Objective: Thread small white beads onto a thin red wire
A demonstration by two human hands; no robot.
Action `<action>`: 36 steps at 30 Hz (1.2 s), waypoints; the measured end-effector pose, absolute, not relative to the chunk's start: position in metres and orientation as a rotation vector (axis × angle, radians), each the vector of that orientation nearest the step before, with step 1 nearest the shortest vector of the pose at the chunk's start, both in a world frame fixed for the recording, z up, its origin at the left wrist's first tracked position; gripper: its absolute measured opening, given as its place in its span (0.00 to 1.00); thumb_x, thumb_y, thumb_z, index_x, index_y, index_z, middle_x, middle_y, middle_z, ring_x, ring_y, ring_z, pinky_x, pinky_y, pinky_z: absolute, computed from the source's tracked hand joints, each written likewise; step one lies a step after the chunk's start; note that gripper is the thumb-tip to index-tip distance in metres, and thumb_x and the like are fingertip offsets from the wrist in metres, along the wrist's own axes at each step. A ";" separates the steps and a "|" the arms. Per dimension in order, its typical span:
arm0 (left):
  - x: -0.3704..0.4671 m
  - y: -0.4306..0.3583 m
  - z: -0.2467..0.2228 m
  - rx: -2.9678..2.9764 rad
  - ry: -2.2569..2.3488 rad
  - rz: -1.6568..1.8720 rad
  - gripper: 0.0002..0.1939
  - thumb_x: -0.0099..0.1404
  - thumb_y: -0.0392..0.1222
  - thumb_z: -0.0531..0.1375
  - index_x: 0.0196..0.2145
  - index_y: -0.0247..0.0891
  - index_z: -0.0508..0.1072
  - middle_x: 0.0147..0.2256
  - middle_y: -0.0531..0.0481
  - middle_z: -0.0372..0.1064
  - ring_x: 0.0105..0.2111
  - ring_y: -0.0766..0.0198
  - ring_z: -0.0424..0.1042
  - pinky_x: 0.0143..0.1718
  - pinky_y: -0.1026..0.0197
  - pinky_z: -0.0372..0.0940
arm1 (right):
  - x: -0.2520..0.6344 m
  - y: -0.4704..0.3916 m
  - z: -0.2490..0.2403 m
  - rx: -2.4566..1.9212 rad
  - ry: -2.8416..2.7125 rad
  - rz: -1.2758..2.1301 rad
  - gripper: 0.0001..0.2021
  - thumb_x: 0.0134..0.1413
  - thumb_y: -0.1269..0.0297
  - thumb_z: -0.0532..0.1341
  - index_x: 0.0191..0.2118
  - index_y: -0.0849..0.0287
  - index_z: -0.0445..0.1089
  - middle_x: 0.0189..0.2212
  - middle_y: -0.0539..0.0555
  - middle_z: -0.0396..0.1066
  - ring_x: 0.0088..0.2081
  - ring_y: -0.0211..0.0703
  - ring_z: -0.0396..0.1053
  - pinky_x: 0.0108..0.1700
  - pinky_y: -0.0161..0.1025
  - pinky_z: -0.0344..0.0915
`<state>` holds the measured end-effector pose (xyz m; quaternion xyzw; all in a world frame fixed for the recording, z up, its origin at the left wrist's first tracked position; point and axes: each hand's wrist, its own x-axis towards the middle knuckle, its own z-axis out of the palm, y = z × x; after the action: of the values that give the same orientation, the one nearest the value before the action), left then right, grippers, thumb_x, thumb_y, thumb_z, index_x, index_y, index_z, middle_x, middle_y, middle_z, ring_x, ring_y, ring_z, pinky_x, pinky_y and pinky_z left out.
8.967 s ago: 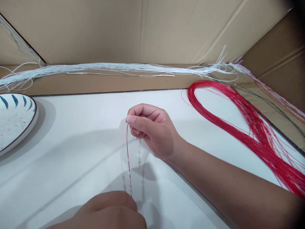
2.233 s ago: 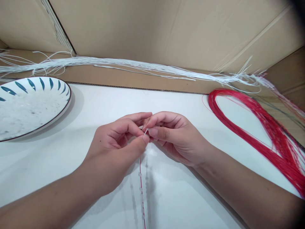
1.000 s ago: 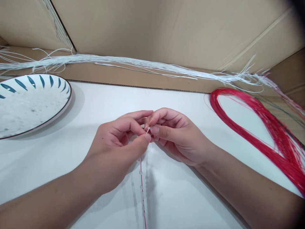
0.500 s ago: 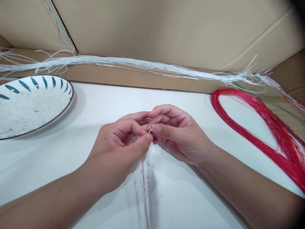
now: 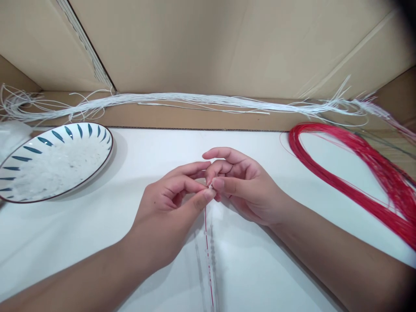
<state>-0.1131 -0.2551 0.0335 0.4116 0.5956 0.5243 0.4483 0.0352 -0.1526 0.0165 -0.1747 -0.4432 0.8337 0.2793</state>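
My left hand point(image 5: 175, 208) pinches the pale end of a thin red string between thumb and index finger. Below the fingers the red string point(image 5: 208, 255) hangs toward the near edge, with small clear beads spaced along it. My right hand point(image 5: 243, 186) meets the left fingertips, its thumb and a curled finger closed on a tiny whitish bead point(image 5: 210, 186). Its uppermost finger is held out, apart from the pinch. Whether the string passes through this bead is too small to tell. To the left stands a plate point(image 5: 52, 145) with blue leaf marks, holding many clear bits.
A looped bundle of red strings point(image 5: 312, 162) lies on the white table point(image 5: 156, 151) at the right. Along the back, a long bundle of white strings point(image 5: 195, 99) rests on cardboard point(image 5: 195, 43). A clear plastic bag point(image 5: 13, 134) sits behind the plate.
The view has tilted and turned left, showing more of the plate and a plastic bag. My right hand's upper finger has lifted off the left fingers; both hands still pinch at the same spot.
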 end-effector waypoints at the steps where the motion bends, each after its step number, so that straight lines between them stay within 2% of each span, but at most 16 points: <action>1: -0.113 -0.255 0.034 1.031 1.487 1.298 0.08 0.64 0.45 0.70 0.26 0.47 0.83 0.56 0.51 0.76 0.56 0.54 0.76 0.55 0.56 0.75 | 0.035 -0.153 0.017 -0.473 -1.179 2.232 0.14 0.54 0.69 0.73 0.46 0.56 0.75 0.28 0.48 0.77 0.27 0.34 0.71 0.32 0.32 0.68; 4: -0.112 -0.257 0.034 1.066 1.527 1.281 0.09 0.64 0.47 0.69 0.26 0.48 0.83 0.55 0.51 0.77 0.55 0.53 0.77 0.54 0.54 0.75 | 0.036 -0.153 0.017 -0.498 -1.180 2.196 0.13 0.54 0.62 0.73 0.45 0.55 0.76 0.27 0.48 0.78 0.27 0.36 0.72 0.33 0.35 0.68; 9: -0.109 -0.258 0.035 1.067 1.544 1.257 0.09 0.64 0.48 0.68 0.25 0.49 0.83 0.53 0.51 0.79 0.54 0.52 0.77 0.52 0.53 0.76 | 0.037 -0.151 0.013 -0.497 -1.249 2.088 0.14 0.54 0.58 0.74 0.43 0.55 0.77 0.25 0.49 0.78 0.27 0.37 0.72 0.34 0.36 0.70; 15: -0.108 -0.258 0.034 1.007 1.572 1.229 0.12 0.64 0.52 0.68 0.25 0.47 0.82 0.55 0.50 0.76 0.51 0.52 0.77 0.48 0.55 0.75 | 0.033 -0.150 0.008 -0.497 -1.301 2.015 0.13 0.52 0.59 0.75 0.42 0.55 0.78 0.24 0.48 0.76 0.25 0.36 0.71 0.32 0.35 0.70; 21: -0.107 -0.259 0.032 0.981 1.548 1.264 0.11 0.63 0.51 0.69 0.27 0.44 0.82 0.59 0.46 0.73 0.54 0.49 0.76 0.51 0.51 0.73 | 0.032 -0.149 0.005 -0.468 -1.336 1.983 0.11 0.51 0.63 0.75 0.40 0.57 0.79 0.26 0.49 0.77 0.27 0.35 0.72 0.33 0.34 0.71; 28: -0.105 -0.257 0.037 0.968 1.619 1.275 0.11 0.64 0.51 0.68 0.27 0.45 0.81 0.57 0.47 0.74 0.54 0.50 0.75 0.56 0.49 0.70 | 0.029 -0.150 0.006 -0.423 -1.374 1.936 0.04 0.52 0.67 0.73 0.35 0.58 0.80 0.28 0.50 0.77 0.29 0.36 0.73 0.33 0.35 0.71; 36: -0.104 -0.256 0.039 0.953 1.578 1.328 0.11 0.63 0.52 0.70 0.28 0.45 0.81 0.58 0.48 0.74 0.54 0.51 0.75 0.56 0.49 0.70 | 0.027 -0.151 0.009 -0.486 -1.449 1.893 0.04 0.53 0.66 0.72 0.34 0.58 0.78 0.29 0.51 0.77 0.31 0.38 0.73 0.33 0.37 0.71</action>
<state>-0.1045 -0.2559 0.0388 0.3803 0.6298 0.5301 0.4215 0.0267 -0.1510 0.0087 -0.1873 -0.5586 0.7298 0.3467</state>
